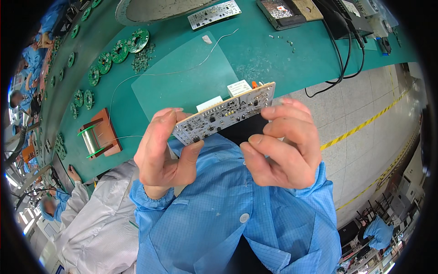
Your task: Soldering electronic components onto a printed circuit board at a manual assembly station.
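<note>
Am holding circuit board (226, 113) up: left hand (164, 150) pinching lower end, right hand (283, 144) gripping upper end. Am keeping fingers on edges, tilting slowly over green mat (182, 82).

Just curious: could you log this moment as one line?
left hand: holds circuit board | right hand: holds same board | solder spool: on bench

Circuit board (226, 113) between left hand (166, 148) and right hand (283, 144) (above lap), solder spool (93, 137) left on bench (255, 55)
</note>
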Demonstrator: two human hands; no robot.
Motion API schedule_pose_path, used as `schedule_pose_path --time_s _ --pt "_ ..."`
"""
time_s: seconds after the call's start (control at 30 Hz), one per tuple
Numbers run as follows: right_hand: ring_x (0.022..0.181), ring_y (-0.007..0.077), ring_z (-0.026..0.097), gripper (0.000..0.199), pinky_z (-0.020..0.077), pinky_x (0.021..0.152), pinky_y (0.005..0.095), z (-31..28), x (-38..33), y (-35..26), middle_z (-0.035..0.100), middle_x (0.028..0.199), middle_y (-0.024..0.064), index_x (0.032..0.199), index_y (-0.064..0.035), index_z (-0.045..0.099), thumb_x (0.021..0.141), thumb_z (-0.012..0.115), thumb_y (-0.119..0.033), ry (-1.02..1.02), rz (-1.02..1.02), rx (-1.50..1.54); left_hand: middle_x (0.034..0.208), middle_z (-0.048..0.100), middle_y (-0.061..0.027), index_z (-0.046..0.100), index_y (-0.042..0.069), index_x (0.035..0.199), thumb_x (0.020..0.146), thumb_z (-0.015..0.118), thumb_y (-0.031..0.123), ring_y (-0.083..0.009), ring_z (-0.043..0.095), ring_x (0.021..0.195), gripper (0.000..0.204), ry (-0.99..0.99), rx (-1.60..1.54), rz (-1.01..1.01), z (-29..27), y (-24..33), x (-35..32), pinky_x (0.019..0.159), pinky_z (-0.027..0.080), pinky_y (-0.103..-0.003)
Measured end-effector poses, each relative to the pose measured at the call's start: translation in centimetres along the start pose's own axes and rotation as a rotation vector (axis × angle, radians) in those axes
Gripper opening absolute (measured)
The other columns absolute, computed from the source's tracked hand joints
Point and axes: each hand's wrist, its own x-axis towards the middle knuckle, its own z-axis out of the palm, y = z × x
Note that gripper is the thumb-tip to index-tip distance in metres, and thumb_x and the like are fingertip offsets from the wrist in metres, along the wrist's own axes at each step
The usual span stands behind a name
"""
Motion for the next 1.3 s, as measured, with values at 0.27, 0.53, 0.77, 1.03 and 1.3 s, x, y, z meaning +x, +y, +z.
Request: schedule_pose_path --time_s 0.27,0.53,0.77,1.03,1.3 --pt "0.070 0.0242 0.061 0.019 0.0520 0.079 0.0459 0.6 0.0 -0.9 0.057 0.074 0.0075 0.073 -0.0041 0.062 0.057 0.073 -0.003 -0.034 0.039 0.149 0.088 0.062 -0.0193 0.047 -0.006 0.119 0.068 0.070 -0.007 -0.0285 0.064 0.075 0.056 -0.041 0.122 0.071 0.0 0.3 0.3 0.076 0.051 -0.048" --pt "0.068 0.0234 0.058 0.020 0.0514 0.072 0.0429 0.4 0.3 -0.6 0.057 0.076 0.0082 0.074 -0.0039 0.062 0.057 0.073 -0.003 -0.104 0.089 0.245 0.088 0.062 -0.0182 0.049 -0.006 0.117 0.068 0.070 -0.007 -0.0279 0.065 0.075 0.053 -0.058 0.245 0.098 0.1 0.5 0.5 0.075 0.051 -0.049" --pt "0.061 0.0214 0.050 0.021 0.0363 0.052 0.0319 -1.0 0.0 0.5 0.055 0.073 0.0084 0.074 -0.0039 0.062 0.057 0.074 -0.005 0.007 0.165 0.553 0.086 0.061 -0.0232 0.049 -0.012 0.115 0.066 0.069 -0.009 -0.0305 0.065 0.079 0.053 0.042 -0.015 -0.017 0.6 -0.3 -0.3 0.080 0.049 -0.050" --pt "0.047 0.0143 0.049 0.021 0.0337 0.039 0.0245 -2.5 -1.1 1.4 0.058 0.065 0.0081 0.081 -0.0009 0.062 0.063 0.071 -0.003 0.162 0.225 0.397 0.098 0.060 -0.0288 0.044 -0.020 0.119 0.068 0.070 -0.007 -0.0304 0.061 0.092 0.059 0.089 -0.140 -0.190 0.6 0.0 -0.4 0.084 0.048 -0.040" --pt "0.049 0.0091 0.037 0.013 0.0275 0.045 0.0234 -7.2 -4.2 4.9 0.047 0.057 0.0060 0.079 0.0048 0.055 0.086 0.050 -0.005 0.312 0.421 0.187 0.105 0.059 -0.0275 0.041 -0.021 0.122 0.072 0.070 -0.003 -0.0260 0.060 0.096 0.061 0.066 -0.297 -0.356 0.7 0.5 -0.2 0.088 0.045 -0.033"
